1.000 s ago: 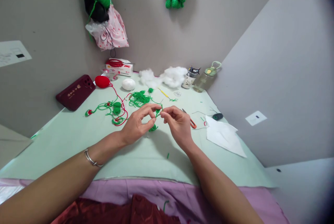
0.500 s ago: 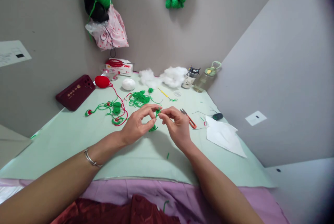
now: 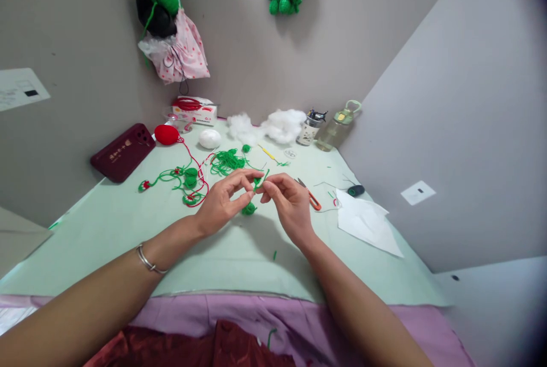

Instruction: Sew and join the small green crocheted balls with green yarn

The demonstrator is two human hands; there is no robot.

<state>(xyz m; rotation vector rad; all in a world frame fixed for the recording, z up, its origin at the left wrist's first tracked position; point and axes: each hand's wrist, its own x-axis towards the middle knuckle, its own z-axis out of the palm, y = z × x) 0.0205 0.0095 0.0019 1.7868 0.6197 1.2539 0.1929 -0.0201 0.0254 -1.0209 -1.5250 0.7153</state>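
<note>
Over the middle of the table, my left hand (image 3: 224,196) pinches a small green yarn piece (image 3: 257,182) between thumb and fingers. My right hand (image 3: 287,199) is close beside it, thumb and forefinger pressed together on a green strand whose end sticks up between the hands. The fingers partly cover the piece, so its shape is hard to make out. Just below my left fingertips shows a green yarn ball (image 3: 248,208). Red-handled thread snips (image 3: 310,195) lie right of my right hand. Behind my hands is a loose heap of green yarn (image 3: 228,162).
Left lie a red yarn ball (image 3: 166,134), a white ball (image 3: 209,139), small green and red crocheted pieces (image 3: 191,178) and a maroon phone (image 3: 123,152). White stuffing (image 3: 284,126), a pen cup (image 3: 309,130) and a bottle (image 3: 339,127) stand behind. White paper (image 3: 367,221) lies right.
The green strand's end now points up between my hands, where before it was not visible. More of the green ball below my left fingers shows. Both hands stay in nearly the same place.
</note>
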